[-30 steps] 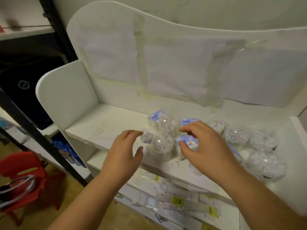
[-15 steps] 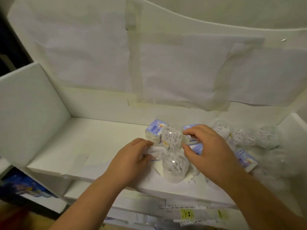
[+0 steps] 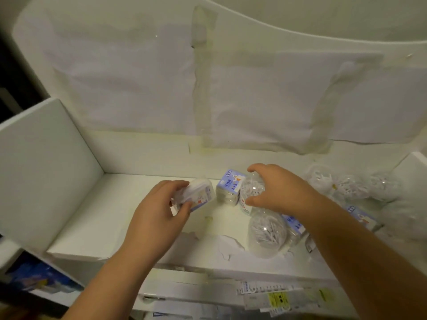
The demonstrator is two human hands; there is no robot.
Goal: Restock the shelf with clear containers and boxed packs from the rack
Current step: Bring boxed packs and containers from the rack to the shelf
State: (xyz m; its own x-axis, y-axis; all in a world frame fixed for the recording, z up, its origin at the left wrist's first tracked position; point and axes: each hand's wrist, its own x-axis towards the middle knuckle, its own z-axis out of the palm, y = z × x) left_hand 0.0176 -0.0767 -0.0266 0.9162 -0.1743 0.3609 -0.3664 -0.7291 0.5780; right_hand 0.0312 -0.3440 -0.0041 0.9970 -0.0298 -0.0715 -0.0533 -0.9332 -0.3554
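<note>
On the white shelf (image 3: 129,215) my left hand (image 3: 157,218) grips a small white-and-blue boxed pack (image 3: 196,197), tilted, left of the group. My right hand (image 3: 279,192) curls over a clear container (image 3: 250,192) full of white picks. Between the two hands a second boxed pack (image 3: 228,188) stands upright. Another clear container (image 3: 268,234) sits near the shelf's front edge, below my right hand. More clear containers (image 3: 346,188) line the back right, with further boxed packs (image 3: 360,215) partly hidden behind my right forearm.
The shelf has a white side panel (image 3: 44,167) on the left and a taped paper-covered back wall (image 3: 254,100). A lower shelf (image 3: 277,296) holds flat packaged items. Blue packages (image 3: 37,278) lie at the bottom left.
My left hand has taken hold of a boxed pack and drawn it leftward out of the group. My right hand has moved onto the back clear container. The camera has closed in on the shelf.
</note>
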